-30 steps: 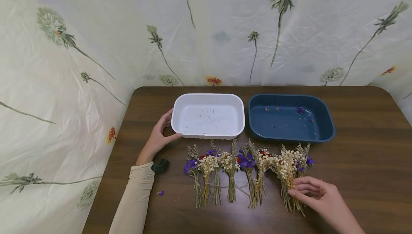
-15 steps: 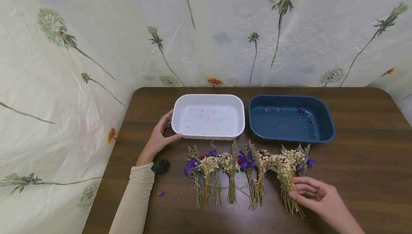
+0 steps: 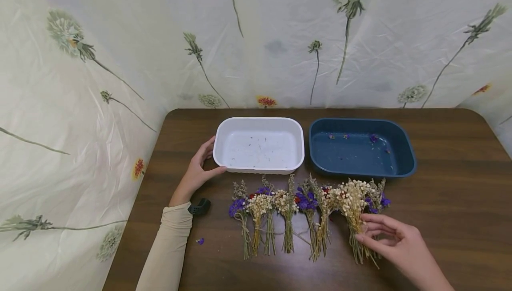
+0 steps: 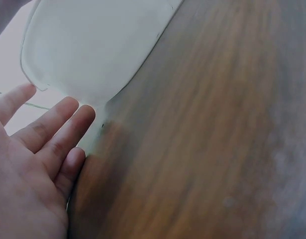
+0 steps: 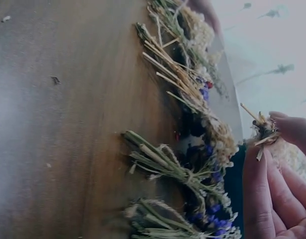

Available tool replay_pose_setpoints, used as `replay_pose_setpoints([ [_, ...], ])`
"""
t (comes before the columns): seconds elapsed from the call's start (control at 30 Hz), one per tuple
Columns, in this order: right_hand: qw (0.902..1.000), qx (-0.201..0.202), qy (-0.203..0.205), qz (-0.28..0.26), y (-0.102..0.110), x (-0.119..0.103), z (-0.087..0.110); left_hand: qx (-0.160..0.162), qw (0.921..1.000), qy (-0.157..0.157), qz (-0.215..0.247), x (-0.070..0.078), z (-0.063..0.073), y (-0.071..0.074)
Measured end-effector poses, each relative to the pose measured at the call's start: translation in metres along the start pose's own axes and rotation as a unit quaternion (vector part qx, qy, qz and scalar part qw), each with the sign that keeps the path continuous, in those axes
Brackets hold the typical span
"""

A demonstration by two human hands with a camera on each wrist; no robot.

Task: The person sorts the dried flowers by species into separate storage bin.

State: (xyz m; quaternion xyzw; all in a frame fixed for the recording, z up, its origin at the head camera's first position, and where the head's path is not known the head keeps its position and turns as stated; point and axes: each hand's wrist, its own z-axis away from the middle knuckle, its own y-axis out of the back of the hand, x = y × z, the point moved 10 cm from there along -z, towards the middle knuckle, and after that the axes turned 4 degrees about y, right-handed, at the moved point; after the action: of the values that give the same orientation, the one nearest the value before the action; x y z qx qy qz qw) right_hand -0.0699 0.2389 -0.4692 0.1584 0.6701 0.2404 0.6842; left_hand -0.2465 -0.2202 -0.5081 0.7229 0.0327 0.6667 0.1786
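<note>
Cream dried bouquet [image 3: 353,198] pinched in right grip [image 3: 400,243], other bouquets [image 3: 287,204] left of it, blue tray [image 3: 360,173] beyond, left grip [image 3: 200,166] wide against white tray [image 3: 260,169]

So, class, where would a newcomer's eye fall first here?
Probably the row of dried-flower bunches, purple, cream and red, across the table. Behind it sit a white tray and a blue tray. Near the row's right end, the right hand holds a cream bunch.

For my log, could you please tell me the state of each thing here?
White tray: upright, specked inside
Blue tray: upright, purple bits inside
Cream bouquet: pinched by right hand
Other bouquets: lying side by side
Left hand: touching white tray
Stray purple bit: on table
</note>
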Motion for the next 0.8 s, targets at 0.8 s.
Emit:
replay_pose_setpoints([
  [0.8, 0.9992, 0.007, 0.040, 0.003, 0.002, -0.028, -0.029, 0.001, 1.0000, 0.003, -0.001, 0.001, 0.002, 0.000],
])
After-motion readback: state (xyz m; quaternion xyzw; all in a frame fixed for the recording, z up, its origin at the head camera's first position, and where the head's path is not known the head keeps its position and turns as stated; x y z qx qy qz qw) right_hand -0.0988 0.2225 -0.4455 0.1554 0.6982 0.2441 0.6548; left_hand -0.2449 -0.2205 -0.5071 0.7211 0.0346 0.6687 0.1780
